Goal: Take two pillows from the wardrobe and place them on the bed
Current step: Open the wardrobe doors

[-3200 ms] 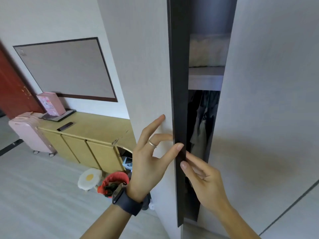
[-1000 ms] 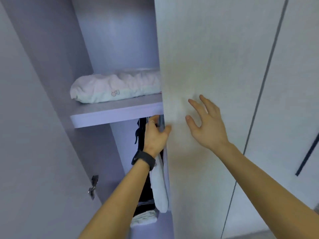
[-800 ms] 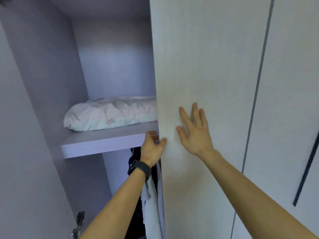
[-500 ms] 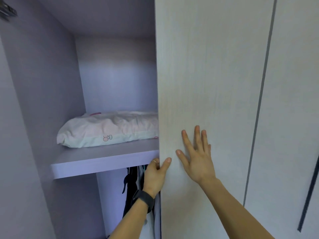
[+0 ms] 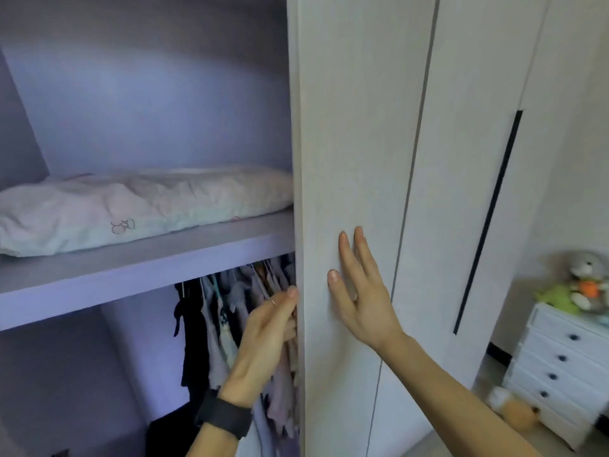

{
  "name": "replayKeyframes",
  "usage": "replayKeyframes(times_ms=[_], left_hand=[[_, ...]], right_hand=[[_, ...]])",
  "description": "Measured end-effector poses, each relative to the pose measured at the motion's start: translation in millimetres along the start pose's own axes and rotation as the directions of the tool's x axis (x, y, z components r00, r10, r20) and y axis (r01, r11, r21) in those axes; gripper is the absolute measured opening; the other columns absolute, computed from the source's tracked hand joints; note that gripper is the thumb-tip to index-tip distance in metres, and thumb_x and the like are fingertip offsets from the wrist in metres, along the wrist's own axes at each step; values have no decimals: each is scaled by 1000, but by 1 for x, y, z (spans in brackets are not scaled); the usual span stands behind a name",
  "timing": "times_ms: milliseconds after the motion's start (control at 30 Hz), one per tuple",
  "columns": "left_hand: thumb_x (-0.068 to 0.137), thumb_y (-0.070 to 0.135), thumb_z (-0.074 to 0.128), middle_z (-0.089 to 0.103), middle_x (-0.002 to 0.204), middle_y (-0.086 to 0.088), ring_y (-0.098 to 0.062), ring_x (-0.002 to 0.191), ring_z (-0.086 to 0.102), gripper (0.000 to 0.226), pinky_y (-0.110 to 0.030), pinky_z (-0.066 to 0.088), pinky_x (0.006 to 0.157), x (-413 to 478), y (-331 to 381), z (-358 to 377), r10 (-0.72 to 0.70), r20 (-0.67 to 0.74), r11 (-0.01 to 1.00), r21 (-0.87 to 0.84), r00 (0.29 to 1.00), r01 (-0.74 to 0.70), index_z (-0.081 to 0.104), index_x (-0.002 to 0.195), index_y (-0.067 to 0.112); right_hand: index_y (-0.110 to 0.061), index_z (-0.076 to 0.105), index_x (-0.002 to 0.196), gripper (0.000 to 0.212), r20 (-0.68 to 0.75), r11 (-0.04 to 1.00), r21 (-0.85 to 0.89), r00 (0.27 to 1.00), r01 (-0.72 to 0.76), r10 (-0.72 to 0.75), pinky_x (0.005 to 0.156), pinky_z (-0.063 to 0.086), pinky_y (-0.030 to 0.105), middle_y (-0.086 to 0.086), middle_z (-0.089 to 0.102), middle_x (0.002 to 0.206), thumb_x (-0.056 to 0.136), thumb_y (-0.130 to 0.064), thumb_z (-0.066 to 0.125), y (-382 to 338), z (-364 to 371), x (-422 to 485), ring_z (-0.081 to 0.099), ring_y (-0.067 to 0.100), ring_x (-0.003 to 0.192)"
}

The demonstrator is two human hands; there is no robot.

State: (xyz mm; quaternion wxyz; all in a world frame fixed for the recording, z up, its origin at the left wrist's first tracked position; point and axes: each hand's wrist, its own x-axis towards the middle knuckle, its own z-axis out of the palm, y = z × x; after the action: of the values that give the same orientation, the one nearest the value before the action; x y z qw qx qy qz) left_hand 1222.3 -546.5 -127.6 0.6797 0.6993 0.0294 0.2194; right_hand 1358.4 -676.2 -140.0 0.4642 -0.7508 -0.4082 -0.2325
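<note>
A white, crumpled pillow point(image 5: 138, 206) with a small printed mark lies on the wardrobe shelf point(image 5: 131, 268) at the left. Its right end is hidden behind the pale wardrobe door point(image 5: 356, 159). My left hand point(image 5: 267, 331) is at the door's left edge below the shelf, fingers curled around that edge. My right hand point(image 5: 359, 291) rests flat on the door's front, fingers spread, holding nothing. Only one pillow shows.
Clothes point(image 5: 230, 318) hang under the shelf. Further right stands another wardrobe door with a long dark handle point(image 5: 487, 222). A white chest of drawers point(image 5: 566, 367) with soft toys point(image 5: 583, 285) on top stands at the far right, and a toy point(image 5: 514, 410) lies on the floor.
The view has swung right and closer, bringing the hanging clothes and the drawers into sight. The door stands wider than 3 seconds ago. My hands stay on the door, the left one lower on its edge.
</note>
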Motion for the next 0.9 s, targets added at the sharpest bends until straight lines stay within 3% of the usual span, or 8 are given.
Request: replayKeyframes(times_ms=[100, 267, 367, 467, 533, 633, 767, 900], left_hand=[[102, 26, 48, 77, 108, 1, -16, 102, 73, 28, -20, 55, 78, -18, -4, 24, 9, 135, 998, -71, 991, 1, 70, 115, 16], [94, 21, 56, 69, 129, 4, -14, 125, 61, 33, -33, 45, 107, -37, -35, 74, 94, 240, 992, -106, 966, -70, 69, 124, 17], [94, 8, 55, 66, 129, 7, -12, 126, 59, 39, -28, 45, 107, -40, -48, 105, 169, 271, 982, -134, 948, -137, 67, 127, 25], [96, -8, 49, 59, 135, 16, -9, 134, 50, 54, -21, 41, 108, -36, -71, 135, 286, 305, 957, -38, 909, -288, 62, 127, 34], [95, -12, 47, 53, 141, 18, -5, 139, 43, 61, -21, 38, 111, -31, -87, 154, 310, 343, 935, 57, 887, -349, 57, 131, 36], [94, -8, 48, 25, 158, 25, 7, 144, 25, 79, -15, 39, 108, -24, -112, 185, 294, 481, 830, 299, 826, -470, 33, 147, 49], [90, 3, 57, 5, 168, 9, -23, 153, 16, 99, -56, 31, 117, -19, -139, 227, 304, 585, 555, 533, 752, -639, -3, 155, 48], [85, 5, 62, -3, 168, -6, -32, 154, 12, 109, -63, 27, 116, -13, -146, 267, 258, 614, 485, 586, 746, -649, -15, 154, 41]], right_hand=[[-51, 18, 153, 59, 17, 984, 123, 992, -130, 129, 114, 40, 31, -20, 12, 167, 102, -42, 47, -1, -18, -62, 12, -2, 152], [-46, 39, 148, 48, -7, 915, 255, 946, -312, 325, 94, 58, 38, -26, 45, 151, 101, -53, 41, 4, -51, -157, 45, 8, 140], [-29, 56, 141, 51, -48, 916, 181, 927, -359, 373, 84, 61, 42, -21, 69, 112, 103, -55, 34, 9, -77, -179, 68, 17, 95], [-20, 60, 92, 33, -150, 916, 74, 904, -393, 400, 64, 54, 27, -28, 57, 74, 105, -41, 38, 12, -101, -191, 49, 1, 63], [-32, 55, 82, 27, -227, 898, 29, 872, -439, 433, 58, 49, 27, -22, 53, 67, 105, -33, 41, 13, -117, -196, 45, 4, 60], [-47, 64, 107, 18, -318, 860, -5, 817, -509, 482, 67, 49, 24, -5, 59, 73, 102, -40, 48, 22, -140, -209, 54, 14, 64], [-53, 58, 122, 36, -446, 774, 99, 668, -625, 596, 87, 55, 21, -28, 71, 99, 94, -32, 66, 49, -155, -241, 71, -3, 95], [-39, 66, 123, 31, -473, 706, 142, 579, -694, 665, 92, 58, 29, -24, 73, 107, 94, -28, 70, 79, -176, -258, 68, -4, 104]])
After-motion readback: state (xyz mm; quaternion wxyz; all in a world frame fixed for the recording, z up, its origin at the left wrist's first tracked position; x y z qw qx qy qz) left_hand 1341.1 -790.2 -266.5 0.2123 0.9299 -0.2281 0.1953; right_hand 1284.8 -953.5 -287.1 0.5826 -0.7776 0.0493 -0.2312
